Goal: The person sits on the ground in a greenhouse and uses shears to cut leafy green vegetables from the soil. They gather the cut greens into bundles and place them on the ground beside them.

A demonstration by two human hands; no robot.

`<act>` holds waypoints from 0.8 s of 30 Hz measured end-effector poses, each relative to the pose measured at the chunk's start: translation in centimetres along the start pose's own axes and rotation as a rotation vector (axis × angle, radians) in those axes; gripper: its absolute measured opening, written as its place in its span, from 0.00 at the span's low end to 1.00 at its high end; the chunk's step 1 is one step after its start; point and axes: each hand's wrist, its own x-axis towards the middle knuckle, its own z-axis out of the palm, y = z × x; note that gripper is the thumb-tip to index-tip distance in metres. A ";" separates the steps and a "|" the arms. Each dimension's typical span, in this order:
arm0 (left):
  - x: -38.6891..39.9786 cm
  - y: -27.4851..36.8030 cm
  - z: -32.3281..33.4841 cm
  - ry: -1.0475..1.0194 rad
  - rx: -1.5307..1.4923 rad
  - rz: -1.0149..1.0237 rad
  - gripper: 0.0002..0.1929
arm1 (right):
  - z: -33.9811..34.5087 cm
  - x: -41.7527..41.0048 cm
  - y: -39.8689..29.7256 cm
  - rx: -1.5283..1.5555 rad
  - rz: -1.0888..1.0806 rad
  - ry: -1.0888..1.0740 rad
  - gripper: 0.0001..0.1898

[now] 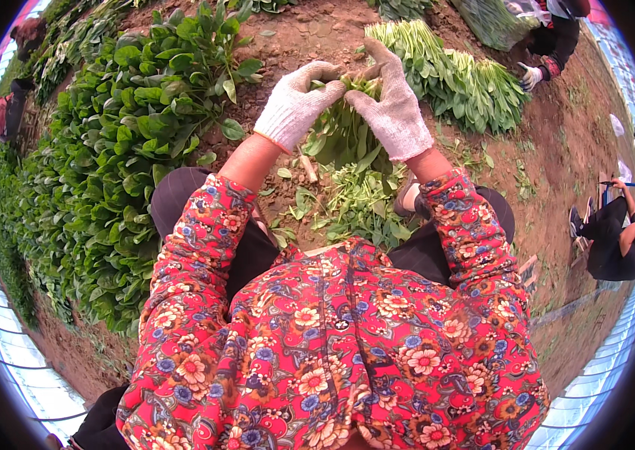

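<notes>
My left hand point(303, 104), in a white knitted glove with soiled fingertips, pinches at the stem end of a bunch of leafy greens point(345, 138). On the other side of the same stems is my right hand point(393, 104), gloved alike, its thumb and fingers closed around them and one finger raised. The bunch hangs leaves down between both hands. Beneath it lies a heap of loose leaves and trimmings point(359, 208) on the soil between my knees. Bundled greens with pale stems upward point(447, 79) stand beyond my right hand.
Dense leafy plants point(109, 169) grow at the left. Bare reddish soil point(548, 152) stretches to the right. A co-worker's gloved hand point(530, 76) is beside the bundles, near a plastic bag of greens point(494, 22). Another person point(615, 242) sits at the far right; others are at the upper left.
</notes>
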 end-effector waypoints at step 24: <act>-0.2 0.9 1.6 0.092 -0.434 -0.044 0.20 | 1.0 1.2 2.2 0.141 0.063 0.086 0.39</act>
